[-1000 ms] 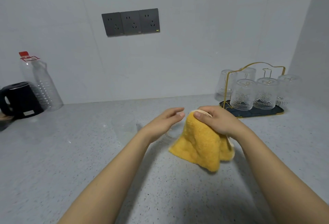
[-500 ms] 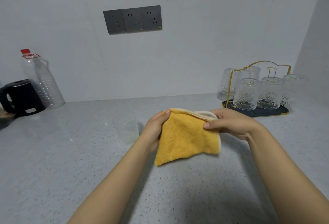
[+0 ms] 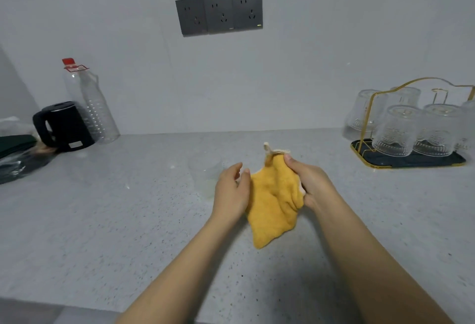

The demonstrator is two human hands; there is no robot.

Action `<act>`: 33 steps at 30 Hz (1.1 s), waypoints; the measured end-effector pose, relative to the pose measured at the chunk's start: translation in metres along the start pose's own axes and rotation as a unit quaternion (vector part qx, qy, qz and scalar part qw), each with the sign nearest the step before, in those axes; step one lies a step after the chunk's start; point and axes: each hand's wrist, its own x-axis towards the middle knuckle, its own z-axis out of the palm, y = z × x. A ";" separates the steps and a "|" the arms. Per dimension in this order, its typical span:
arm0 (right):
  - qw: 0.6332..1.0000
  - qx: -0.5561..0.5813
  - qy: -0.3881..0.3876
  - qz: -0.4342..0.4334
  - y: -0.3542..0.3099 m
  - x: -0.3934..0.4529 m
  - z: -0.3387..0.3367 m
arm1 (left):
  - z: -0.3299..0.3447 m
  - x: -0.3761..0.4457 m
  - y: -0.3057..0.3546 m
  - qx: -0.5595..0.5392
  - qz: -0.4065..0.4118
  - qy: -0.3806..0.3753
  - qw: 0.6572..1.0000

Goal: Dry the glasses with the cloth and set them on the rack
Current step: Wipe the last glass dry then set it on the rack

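A yellow cloth hangs bunched between my hands above the counter. My right hand grips its top right side, a pale corner poking up above the thumb. My left hand presses against the cloth's left edge, fingers curled; whether it grips the cloth I cannot tell. One clear glass stands upright on the counter just left of my left hand, apart from it. At the far right a gold wire rack on a dark tray holds several ribbed glasses upside down.
A black kettle and a tall clear plastic bottle with a red cap stand at the back left. Dark items and plastic lie at the left edge. A triple wall socket sits above the grey speckled counter.
The cloth was spread flat between both hands half a second ago; now it is gathered into a bunch, my hands closer together. The view has shifted left.
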 end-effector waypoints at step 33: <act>0.979 0.179 -0.065 0.066 0.003 -0.013 0.013 | -0.008 0.013 -0.007 -0.206 -0.088 0.111 0.968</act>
